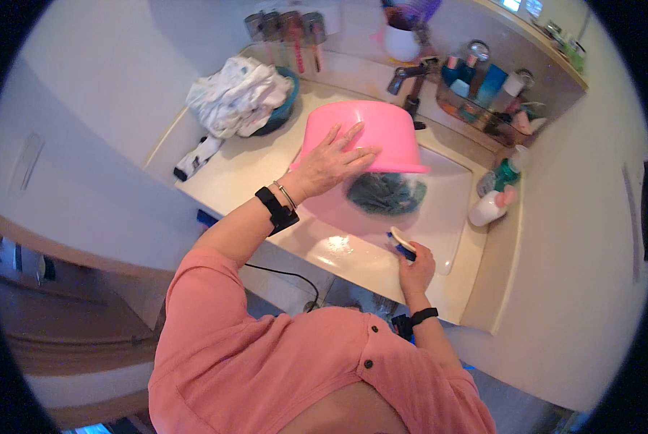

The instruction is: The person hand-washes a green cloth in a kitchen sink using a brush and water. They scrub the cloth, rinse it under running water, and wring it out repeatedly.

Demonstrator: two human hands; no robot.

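Observation:
A pink plastic basin (378, 127) is tipped over the white sink (448, 190), its rim facing down towards me. My left hand (329, 163) holds it at the left, fingers spread over the outer wall; the thumb is hidden. Just below the rim, a dark green wet cloth (386, 193) lies in the sink, blurred, its upper part covered by the basin. Near the front edge of the sink, my right hand (417, 268) grips a scrub brush (402, 240) with a white back and blue bristles. Wet glare shows on the counter front.
A teal basin (286, 100) heaped with white laundry (239, 97) stands at the left, beside a black-and-white sock (197, 157). The dark faucet (413, 87) rises behind the pink basin. A toiletry organizer (470, 103) and a white pump bottle (489, 209) line the right side.

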